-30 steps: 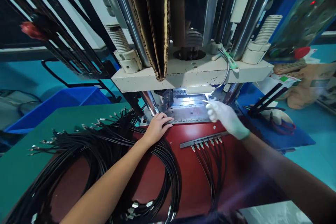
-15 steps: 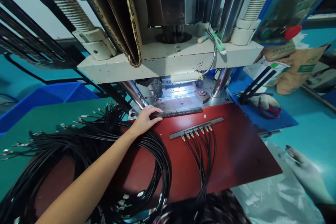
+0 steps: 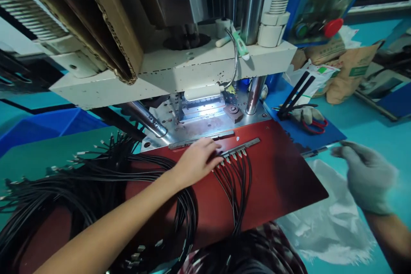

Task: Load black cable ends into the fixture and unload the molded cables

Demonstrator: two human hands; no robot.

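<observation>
My bare left hand [image 3: 197, 160] is over the red board, its thumb and fingers closed around the left end of a narrow dark metal strip [image 3: 245, 145]. Several black cables [image 3: 236, 192] with small metal connectors hang from this strip's near edge. A second dark strip [image 3: 180, 142] lies behind my hand along the press base, touched by nothing I can see. My right hand [image 3: 369, 175], in a pale glove, is off to the right beyond the board, fingers pinched together; what they hold is too blurred to make out.
A press with a lit lower die [image 3: 202, 109] stands ahead between steel posts. Bundled black cables [image 3: 96, 175] cover the left of the red board [image 3: 276, 180]. Red-handled scissors [image 3: 316, 126] lie on a blue panel at right. A white plastic sack [image 3: 330, 222] lies below right.
My left hand has left the rear strip and moved right and nearer, onto the strip with cables. My gloved right hand has come further into view and risen. The view has shifted.
</observation>
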